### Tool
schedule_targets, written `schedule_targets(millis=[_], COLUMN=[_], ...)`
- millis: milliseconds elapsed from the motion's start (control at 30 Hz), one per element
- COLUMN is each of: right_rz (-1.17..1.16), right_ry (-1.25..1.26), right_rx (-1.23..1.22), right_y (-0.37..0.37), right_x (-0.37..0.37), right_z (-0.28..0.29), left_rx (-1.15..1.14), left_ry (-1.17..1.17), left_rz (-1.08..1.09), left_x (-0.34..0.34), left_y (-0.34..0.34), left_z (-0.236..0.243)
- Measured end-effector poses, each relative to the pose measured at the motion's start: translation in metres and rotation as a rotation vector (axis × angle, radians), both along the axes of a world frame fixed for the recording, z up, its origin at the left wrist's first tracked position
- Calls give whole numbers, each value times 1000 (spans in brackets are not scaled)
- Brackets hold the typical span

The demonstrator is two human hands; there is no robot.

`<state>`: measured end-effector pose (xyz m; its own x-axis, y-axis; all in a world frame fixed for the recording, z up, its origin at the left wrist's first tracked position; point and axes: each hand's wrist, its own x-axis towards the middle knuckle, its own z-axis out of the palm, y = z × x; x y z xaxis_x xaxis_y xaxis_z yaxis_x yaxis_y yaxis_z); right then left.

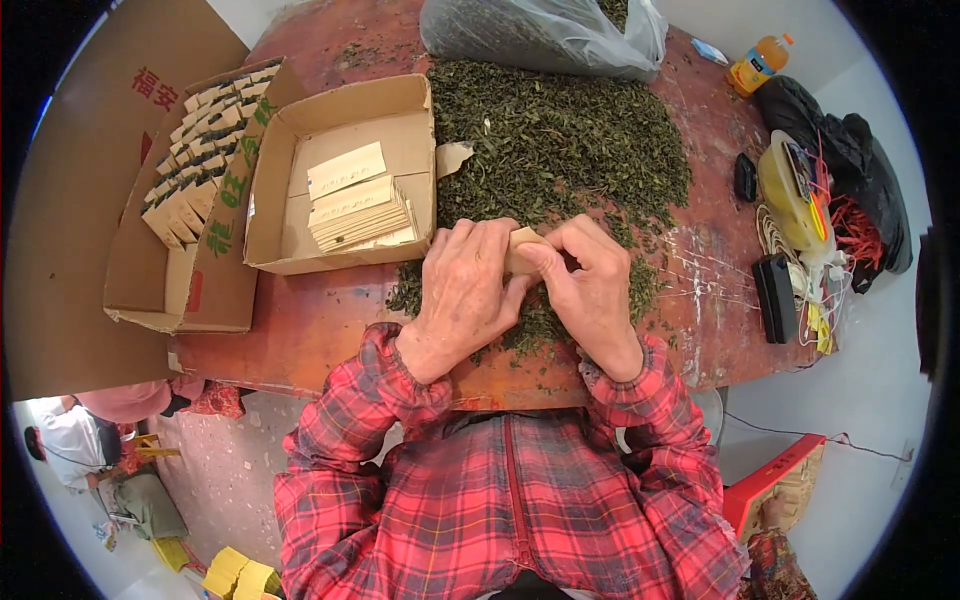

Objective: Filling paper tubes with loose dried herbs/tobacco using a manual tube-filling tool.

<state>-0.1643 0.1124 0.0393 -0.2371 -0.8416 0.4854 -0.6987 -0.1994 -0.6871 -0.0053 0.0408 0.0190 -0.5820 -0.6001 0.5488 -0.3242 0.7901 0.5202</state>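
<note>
Both my hands meet over the near edge of a pile of dried green leaves, gripping one small tan paper packet between them. My left hand has its fingers curled round the packet's left side. On the other side, my right hand pinches the packet with thumb and fingers. What is inside the packet is hidden. Just left of my hands, an open cardboard tray contains a stack of flat tan packets. Farther left, a cardboard box holds rows of upright packets filled with dark leaves.
A clear plastic bag of leaves lies at the back. On the right of the red worn table are an orange drink bottle, a black case, a yellow plastic container and a black bag. Another person is at lower left.
</note>
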Motion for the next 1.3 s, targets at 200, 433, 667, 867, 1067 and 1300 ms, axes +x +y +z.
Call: schedule_targets(millis=[200, 433, 667, 867, 1067, 1300], right_rz=[25, 36, 135, 209, 250, 218], right_ry=[-53, -9, 117, 188, 286, 321], right_rx=[-56, -87, -74, -130, -205, -298], right_y=[-1, 0, 3, 3, 1, -2], right_x=[3, 4, 1, 4, 7, 5], right_z=[-1, -2, 4, 12, 15, 9], left_rx=[11, 148, 327, 474, 553, 507], left_ry=[3, 90, -59, -108, -89, 3], left_rz=[13, 37, -93, -342, -402, -350], left_x=[0, -3, 7, 17, 19, 12], left_y=[0, 2, -13, -26, -29, -21], left_z=[-2, -7, 10, 11, 12, 3])
